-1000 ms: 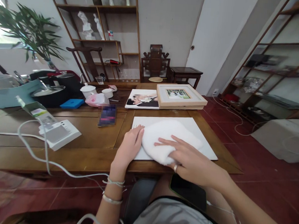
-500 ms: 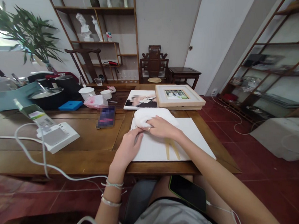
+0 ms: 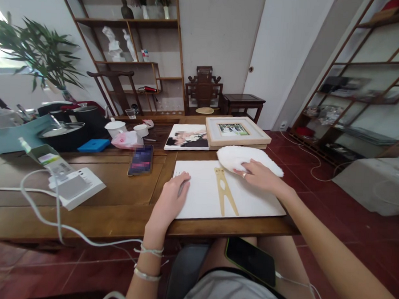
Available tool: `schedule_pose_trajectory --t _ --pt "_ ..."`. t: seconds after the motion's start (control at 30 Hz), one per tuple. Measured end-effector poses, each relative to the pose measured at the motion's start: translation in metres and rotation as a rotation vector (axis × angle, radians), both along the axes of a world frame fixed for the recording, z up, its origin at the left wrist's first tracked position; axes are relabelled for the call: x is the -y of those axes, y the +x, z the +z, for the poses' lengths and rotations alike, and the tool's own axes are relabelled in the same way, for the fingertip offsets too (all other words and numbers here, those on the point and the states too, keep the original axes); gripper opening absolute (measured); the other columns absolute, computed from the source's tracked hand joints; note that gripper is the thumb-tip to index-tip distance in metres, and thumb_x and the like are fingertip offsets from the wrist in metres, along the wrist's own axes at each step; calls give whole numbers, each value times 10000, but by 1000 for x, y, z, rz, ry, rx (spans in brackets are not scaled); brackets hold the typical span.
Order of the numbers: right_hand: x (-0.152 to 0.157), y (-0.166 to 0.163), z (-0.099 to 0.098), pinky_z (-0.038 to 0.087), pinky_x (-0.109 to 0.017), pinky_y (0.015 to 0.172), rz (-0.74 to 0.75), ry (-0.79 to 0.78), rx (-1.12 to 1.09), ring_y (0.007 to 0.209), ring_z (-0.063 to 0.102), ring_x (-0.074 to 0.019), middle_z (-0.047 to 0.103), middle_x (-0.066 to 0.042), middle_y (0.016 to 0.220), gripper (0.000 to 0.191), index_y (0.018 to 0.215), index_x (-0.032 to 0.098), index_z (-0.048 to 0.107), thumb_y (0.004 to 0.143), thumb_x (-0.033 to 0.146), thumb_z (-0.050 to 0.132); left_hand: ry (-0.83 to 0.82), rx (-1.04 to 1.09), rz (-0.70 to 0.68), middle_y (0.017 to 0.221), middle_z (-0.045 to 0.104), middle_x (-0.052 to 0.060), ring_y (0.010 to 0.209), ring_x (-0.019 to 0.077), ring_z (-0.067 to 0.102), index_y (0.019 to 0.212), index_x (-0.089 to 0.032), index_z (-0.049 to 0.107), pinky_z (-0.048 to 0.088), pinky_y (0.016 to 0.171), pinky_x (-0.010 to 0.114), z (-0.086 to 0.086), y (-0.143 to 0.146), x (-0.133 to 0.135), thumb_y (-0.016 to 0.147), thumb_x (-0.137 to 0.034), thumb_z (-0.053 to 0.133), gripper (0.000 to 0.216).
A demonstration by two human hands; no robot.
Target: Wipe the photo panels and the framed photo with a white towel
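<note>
My right hand (image 3: 258,176) grips a fluffy white cloth (image 3: 242,157), which looks like a towel, over the right part of a white board (image 3: 197,198). The board lies flat at the table's front edge, and a gold A-shaped figure (image 3: 224,191) shows on it. Whether that figure is printed or a separate piece I cannot tell. My left hand (image 3: 173,195) rests open on the board's left edge, fingers stretched forward. Small print near its fingertips is partly covered.
Behind the board lie a photo panel (image 3: 186,137) and a wooden picture frame (image 3: 240,130). To the left are a phone (image 3: 141,160), an opened white box (image 3: 80,185) with cables, a blue box (image 3: 93,145) and white teaware (image 3: 115,128). Another phone (image 3: 251,261) rests on my lap.
My right hand has carried the white cloth to the right across the board, uncovering the upper part of the gold figure. My left hand has stayed at the left edge.
</note>
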State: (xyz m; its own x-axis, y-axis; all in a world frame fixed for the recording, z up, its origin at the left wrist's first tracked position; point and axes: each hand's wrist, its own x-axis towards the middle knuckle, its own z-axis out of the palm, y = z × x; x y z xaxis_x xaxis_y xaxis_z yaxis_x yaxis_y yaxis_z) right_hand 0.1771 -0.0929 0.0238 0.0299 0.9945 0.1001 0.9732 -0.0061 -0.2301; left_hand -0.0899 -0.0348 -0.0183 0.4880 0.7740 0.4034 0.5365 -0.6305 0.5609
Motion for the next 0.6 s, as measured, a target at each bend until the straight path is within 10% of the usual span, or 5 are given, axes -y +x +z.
schedule_pose_trajectory --t 0.4,0.6 --pt "94 -3 -13 207 -474 1113 125 60 34 1328 309 -233 446 -87 1386 202 738 199 604 779 145 413 4 -17 18 1163 643 126 1161 239 554 1045 -154 608 421 1002 413 1 0 -1 879 -241 427 261" --pt "85 -4 -6 212 -491 1108 130 -22 -2 1346 270 -239 424 -89 1399 255 844 181 632 844 218 380 -8 -22 25 1175 637 135 1162 238 555 1038 -143 612 422 1001 416 3 1 0 875 -245 415 275"
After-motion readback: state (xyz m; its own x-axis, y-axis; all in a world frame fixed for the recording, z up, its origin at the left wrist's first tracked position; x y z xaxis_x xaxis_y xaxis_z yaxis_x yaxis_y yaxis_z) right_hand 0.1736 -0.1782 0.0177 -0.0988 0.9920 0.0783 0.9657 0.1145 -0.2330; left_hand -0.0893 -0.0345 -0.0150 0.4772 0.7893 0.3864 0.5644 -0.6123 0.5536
